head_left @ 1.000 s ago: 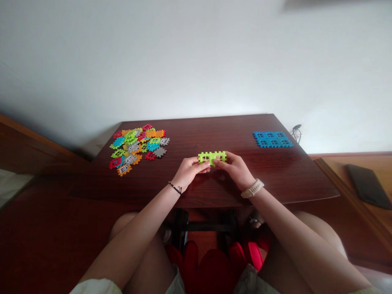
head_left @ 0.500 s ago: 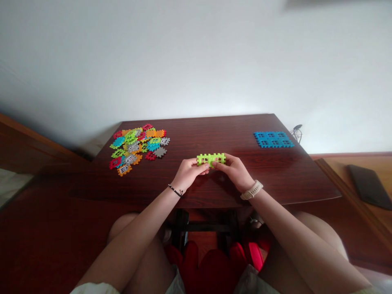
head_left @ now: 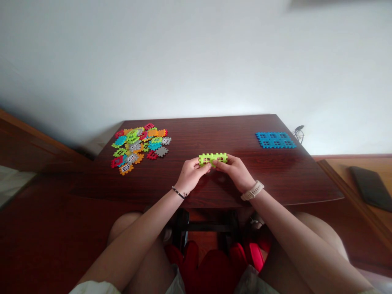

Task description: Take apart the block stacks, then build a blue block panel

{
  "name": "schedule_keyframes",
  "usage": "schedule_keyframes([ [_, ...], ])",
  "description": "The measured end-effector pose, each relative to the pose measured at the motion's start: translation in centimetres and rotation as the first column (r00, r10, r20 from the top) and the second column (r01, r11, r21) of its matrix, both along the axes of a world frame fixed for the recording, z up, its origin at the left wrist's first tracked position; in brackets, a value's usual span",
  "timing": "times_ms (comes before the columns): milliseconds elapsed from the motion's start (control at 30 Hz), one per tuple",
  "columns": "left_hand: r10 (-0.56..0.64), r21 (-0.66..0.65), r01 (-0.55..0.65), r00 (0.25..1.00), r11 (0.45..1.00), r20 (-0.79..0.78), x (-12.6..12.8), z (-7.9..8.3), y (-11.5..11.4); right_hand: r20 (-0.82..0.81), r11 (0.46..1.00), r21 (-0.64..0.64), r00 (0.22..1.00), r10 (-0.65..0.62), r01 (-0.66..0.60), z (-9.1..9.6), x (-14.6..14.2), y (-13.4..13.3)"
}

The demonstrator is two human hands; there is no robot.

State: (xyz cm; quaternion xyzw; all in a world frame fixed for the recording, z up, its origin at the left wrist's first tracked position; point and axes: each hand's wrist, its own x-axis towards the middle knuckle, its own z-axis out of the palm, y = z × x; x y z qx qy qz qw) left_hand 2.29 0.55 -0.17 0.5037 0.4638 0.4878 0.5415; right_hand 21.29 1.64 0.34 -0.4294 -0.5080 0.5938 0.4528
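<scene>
Two lime-green interlocking plastic tiles (head_left: pixel 219 157) with window cut-outs are held side by side above the table's near half. My left hand (head_left: pixel 191 173) grips the left end, its thumb pressed near the middle seam. On the other end, my right hand (head_left: pixel 235 171) is closed with its thumb at the seam too. The fingers behind the tiles are largely hidden. Whether the two tiles are fully locked together I cannot tell.
A heap of mixed coloured tiles (head_left: pixel 134 147) lies on the left of the dark wooden table (head_left: pixel 196 136). A joined blue panel of tiles (head_left: pixel 275 140) lies flat at the right. Beyond the right edge are a cable (head_left: pixel 298 131) and a dark flat object (head_left: pixel 370 187).
My left thumb has shifted slightly along the tiles toward the seam, and the left wrist has moved a little right. Both hands keep hold of the tiles.
</scene>
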Motion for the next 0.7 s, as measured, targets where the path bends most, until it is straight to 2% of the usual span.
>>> schedule_keyframes([
  [300,-0.026,-0.004,0.026,1.0,1.0,0.015,0.1,0.0,0.0,0.056,0.993,0.065,0.994,-0.098,0.094,-0.7,-0.4,0.4],
  [467,-0.037,-0.032,0.037,0.999,0.999,0.01,-0.3,0.1,0.5,0.03,0.999,0.038,0.999,-0.039,0.038,-0.6,-0.2,0.3],
  [567,0.011,-0.01,-0.01,1.0,1.0,0.017,-0.5,0.3,0.9,0.076,0.998,0.062,0.997,-0.021,0.016,-0.6,-0.1,0.4],
  [700,0.022,0.048,-0.019,0.997,0.999,-0.073,-0.6,0.3,1.0,0.155,0.994,0.112,0.988,0.0,-0.018,-0.7,-0.2,0.4],
])
